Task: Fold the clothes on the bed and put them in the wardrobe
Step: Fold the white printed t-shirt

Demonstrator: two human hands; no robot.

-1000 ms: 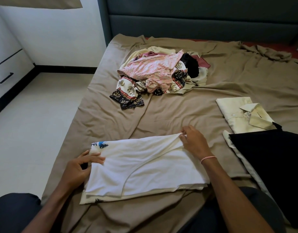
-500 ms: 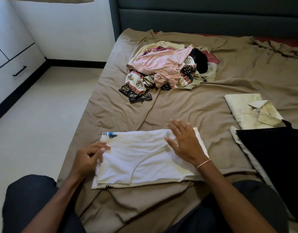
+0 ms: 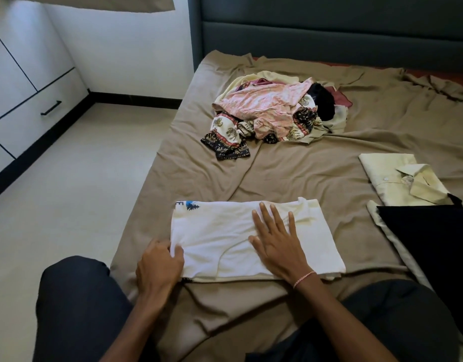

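Head view is showing the bed, its tan sheet lying under everything the fingers are working on. Well off to the left of the left fingers, the white wardrobe is standing across the floor, drawer closed. Far beyond the right fingers an unfolded heap of clothes is waiting. To their right a folded black garment is touching a folded pale yellow shirt.

Directly under the fingers the white T-shirt is lying part-folded by the bed's near edge. The right hand is pressing flat on it, fingers straight and spread. The left hand is pinching its left edge with curled fingers.

Folding of this piece seems to be under way. The next move is probably calling for one more fold across, then stacking it to the right.
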